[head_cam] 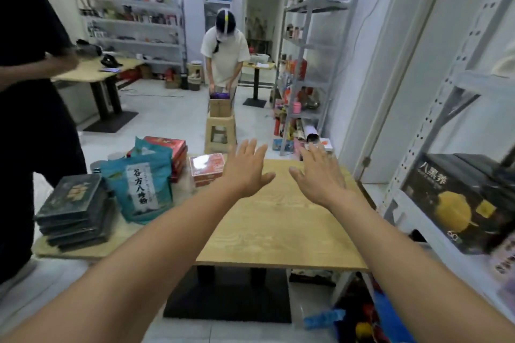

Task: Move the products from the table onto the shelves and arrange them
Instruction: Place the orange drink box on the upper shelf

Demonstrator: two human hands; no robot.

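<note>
Both my arms stretch out over the wooden table. My left hand and my right hand hover palm down above its far half, fingers spread, holding nothing. Products stand on the table's left side: a stack of dark flat boxes, a teal bag with Chinese lettering, a stack of red boxes behind it, and a small red and white box just left of my left hand. On the grey shelf at my right stands a black box with a yellow circle.
A person in black stands close at the table's left edge. Another person in a white shirt bends over a cardboard box on a stool beyond the table. Stocked shelves line the right and back walls.
</note>
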